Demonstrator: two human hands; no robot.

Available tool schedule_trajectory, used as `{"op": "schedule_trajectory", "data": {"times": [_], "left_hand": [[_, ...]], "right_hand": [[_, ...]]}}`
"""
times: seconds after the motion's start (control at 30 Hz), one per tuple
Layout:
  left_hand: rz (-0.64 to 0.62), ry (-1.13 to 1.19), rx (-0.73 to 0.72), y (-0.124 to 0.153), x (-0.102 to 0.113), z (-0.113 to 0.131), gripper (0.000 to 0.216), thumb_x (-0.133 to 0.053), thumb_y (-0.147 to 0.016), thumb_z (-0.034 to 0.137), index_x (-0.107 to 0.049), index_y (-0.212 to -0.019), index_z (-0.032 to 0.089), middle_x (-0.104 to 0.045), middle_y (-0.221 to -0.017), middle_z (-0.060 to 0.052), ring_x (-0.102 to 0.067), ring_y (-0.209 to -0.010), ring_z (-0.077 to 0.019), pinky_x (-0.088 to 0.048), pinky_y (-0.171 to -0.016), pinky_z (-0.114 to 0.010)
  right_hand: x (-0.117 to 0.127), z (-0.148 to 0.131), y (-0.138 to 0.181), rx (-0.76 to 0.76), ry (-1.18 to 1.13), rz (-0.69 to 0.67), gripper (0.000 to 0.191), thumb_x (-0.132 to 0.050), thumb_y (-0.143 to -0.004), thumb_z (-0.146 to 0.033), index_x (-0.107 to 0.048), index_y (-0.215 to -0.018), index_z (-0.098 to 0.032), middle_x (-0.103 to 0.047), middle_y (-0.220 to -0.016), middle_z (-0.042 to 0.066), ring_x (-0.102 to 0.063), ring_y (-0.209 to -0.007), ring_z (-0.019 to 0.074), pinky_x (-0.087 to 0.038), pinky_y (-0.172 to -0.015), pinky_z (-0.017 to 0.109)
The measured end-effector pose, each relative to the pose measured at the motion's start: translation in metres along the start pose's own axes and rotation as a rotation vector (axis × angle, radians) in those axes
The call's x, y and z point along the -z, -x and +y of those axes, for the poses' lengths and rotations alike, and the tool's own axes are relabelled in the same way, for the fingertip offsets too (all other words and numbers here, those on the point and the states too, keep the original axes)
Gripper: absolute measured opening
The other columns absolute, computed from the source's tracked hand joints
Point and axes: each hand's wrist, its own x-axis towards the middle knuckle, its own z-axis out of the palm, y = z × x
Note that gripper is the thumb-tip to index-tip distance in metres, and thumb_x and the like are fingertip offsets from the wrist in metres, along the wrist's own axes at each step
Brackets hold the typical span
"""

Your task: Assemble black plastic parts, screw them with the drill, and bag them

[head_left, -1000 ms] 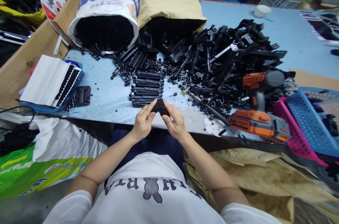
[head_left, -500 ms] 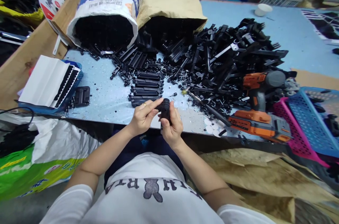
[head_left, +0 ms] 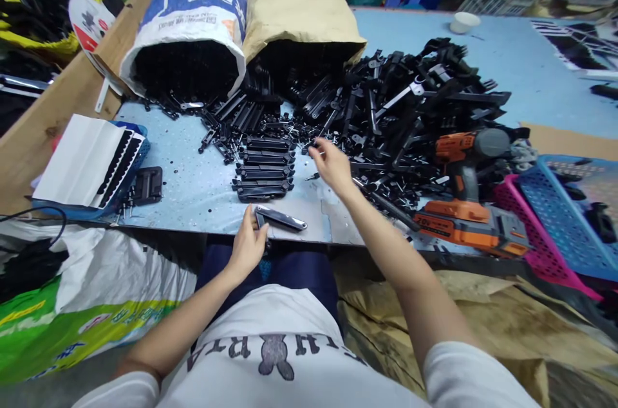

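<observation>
Near the table's front edge my left hand (head_left: 248, 244) grips one end of a black hinged bracket (head_left: 284, 219). Its long arm points right and a shorter arm bends back toward my fingers. My right hand (head_left: 333, 166) reaches forward to the edge of the loose screws and small black parts (head_left: 322, 135). Its fingers are pinched together beside a tiny black piece; what lies between them is too small to make out. Left of that hand, several black bracket pieces (head_left: 264, 173) lie stacked in a neat row.
An orange cordless drill (head_left: 463, 212) stands at right, beside pink (head_left: 543, 253) and blue baskets (head_left: 562, 221). A large heap of black parts (head_left: 410, 105) lies behind. Two open sacks, white (head_left: 203, 15) and tan (head_left: 304, 2), lie at the back. At left is a blue tray (head_left: 87, 210) with papers.
My hands have moved apart. The left has lowered the black bracket to the table edge, where it shows opened out; the right has let go and moved forward to the small parts.
</observation>
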Motion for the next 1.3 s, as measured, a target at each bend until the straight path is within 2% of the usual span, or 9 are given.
{"op": "schedule_trajectory", "data": {"times": [0.1,0.2,0.27,0.43,0.53,0.67,0.8,0.97,1.3], "left_hand": [[-0.002,-0.482,-0.294,-0.006,0.005,0.010,0.058,-0.053,-0.085,0.031,-0.034,-0.138,0.018,-0.042,-0.133,-0.018,-0.041,-0.122,-0.0320,-0.037,-0.097,-0.049],[-0.351,-0.660,-0.639,-0.025,0.003,0.022,0.044,-0.049,-0.088,0.025,-0.044,-0.132,0.024,-0.053,-0.122,-0.011,-0.047,-0.116,-0.0253,-0.037,-0.095,-0.041],[-0.514,-0.725,-0.719,-0.038,0.001,0.023,0.039,-0.043,-0.090,0.019,-0.046,-0.130,0.021,-0.060,-0.105,-0.009,-0.054,-0.101,-0.0202,-0.040,-0.086,-0.036],[-0.438,-0.825,-0.599,-0.050,0.003,0.013,0.032,-0.042,-0.091,0.022,-0.051,-0.121,0.016,-0.061,-0.094,-0.009,-0.055,-0.089,-0.0217,-0.039,-0.074,-0.034],[-0.450,-0.745,-0.578,-0.055,0.004,0.009,0.033,-0.048,-0.090,0.030,-0.050,-0.120,0.018,-0.059,-0.104,-0.010,-0.053,-0.096,-0.0222,-0.040,-0.079,-0.034],[-0.525,-0.640,-0.598,-0.063,0.001,0.011,0.028,-0.045,-0.090,0.029,-0.052,-0.115,0.018,-0.058,-0.105,-0.008,-0.051,-0.099,-0.0213,-0.040,-0.082,-0.033],[-0.550,-0.655,-0.599,-0.065,-0.001,0.019,0.029,-0.044,-0.089,0.030,-0.050,-0.115,0.018,-0.056,-0.105,-0.008,-0.051,-0.098,-0.0218,-0.040,-0.084,-0.035],[-0.486,-0.627,-0.610,-0.056,-0.004,0.022,0.062,-0.060,-0.071,0.062,-0.049,-0.110,0.015,-0.056,-0.104,-0.010,-0.052,-0.096,-0.0260,-0.040,-0.082,-0.037],[-0.345,-0.497,-0.634,-0.047,-0.008,-0.001,0.044,-0.059,-0.077,0.052,-0.051,-0.102,0.016,-0.059,-0.094,-0.007,-0.058,-0.090,-0.0218,-0.043,-0.075,-0.032]], "right_hand": [[0.000,0.015,-0.065,-0.291,0.222,0.069,0.056,-0.044,-0.090,-0.041,-0.034,-0.136,-0.012,-0.063,-0.100,0.017,-0.059,-0.094,0.0293,-0.042,-0.083,0.042],[-0.003,0.016,-0.099,-0.445,0.211,0.050,0.072,-0.053,-0.083,-0.029,-0.017,-0.142,-0.010,-0.062,-0.103,0.017,-0.059,-0.095,0.0291,-0.042,-0.082,0.040],[-0.003,0.015,-0.099,-0.493,0.115,0.083,0.081,-0.055,-0.079,-0.025,-0.010,-0.143,-0.008,-0.062,-0.102,0.016,-0.059,-0.093,0.0273,-0.042,-0.080,0.038],[0.014,0.020,-0.033,-0.086,0.032,0.123,0.047,-0.052,-0.075,-0.024,-0.045,-0.120,-0.009,-0.058,-0.096,0.013,-0.055,-0.091,0.0238,-0.042,-0.078,0.033],[0.029,0.023,0.032,0.178,0.028,-0.189,0.026,-0.054,-0.080,-0.030,-0.052,-0.101,-0.015,-0.059,-0.085,0.008,-0.055,-0.075,0.0198,-0.040,-0.066,0.028],[0.034,0.023,0.105,0.440,0.140,-0.599,0.033,-0.049,-0.086,-0.051,-0.052,-0.096,-0.020,-0.059,-0.071,0.004,-0.052,-0.059,0.0163,-0.030,-0.055,0.025],[0.020,0.020,0.129,0.589,0.285,-0.566,0.032,-0.039,-0.092,-0.047,-0.055,-0.091,-0.019,-0.061,-0.082,0.007,-0.054,-0.062,0.0166,-0.028,-0.056,0.028],[0.019,0.010,0.129,0.560,0.368,-0.447,0.033,-0.037,-0.093,-0.047,-0.055,-0.090,-0.020,-0.060,-0.081,0.008,-0.054,-0.064,0.0182,-0.026,-0.056,0.030],[0.030,-0.010,0.126,0.616,0.510,-0.318,0.031,-0.034,-0.095,-0.043,-0.057,-0.093,-0.022,-0.060,-0.082,0.007,-0.054,-0.067,0.0185,-0.031,-0.061,0.032]]}}
